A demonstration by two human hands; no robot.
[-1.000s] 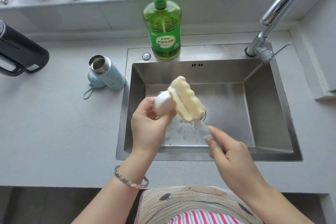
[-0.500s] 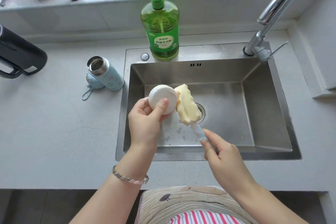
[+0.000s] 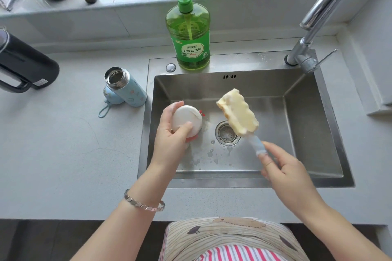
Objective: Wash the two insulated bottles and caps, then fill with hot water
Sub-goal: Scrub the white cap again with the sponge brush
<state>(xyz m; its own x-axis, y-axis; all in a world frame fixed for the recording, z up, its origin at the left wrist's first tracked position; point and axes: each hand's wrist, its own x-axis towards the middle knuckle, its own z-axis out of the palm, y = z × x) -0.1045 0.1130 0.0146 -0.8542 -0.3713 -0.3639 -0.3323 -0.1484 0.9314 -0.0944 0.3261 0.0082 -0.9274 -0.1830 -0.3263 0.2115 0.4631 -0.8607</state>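
L hand [image 3: 171,140] grips white cap [image 3: 186,119] over sink [image 3: 314,125]; R hand [image 3: 284,167] holds sponge brush [image 3: 238,112] apart from it.
L fingers and thumb are wrapped round the cap's rim, flat top facing up, a red part showing under it, at approx. 9 o'clock of the drain [image 3: 227,133]. R fingers are curled on the brush handle's end; the yellow sponge head points to 11 o'clock from that hand and hangs above the drain, not touching the cap. Suds and drops lie on the sink floor at 6 o'clock of the drain. Blue bottle [image 3: 129,89], lid off, is on the counter at 9 o'clock of the sink, blue cap [image 3: 111,96] touching it on its 8 o'clock side. Soap bottle [image 3: 189,34] is on the sink rim at 12, tap [image 3: 314,34] at 2 o'clock.
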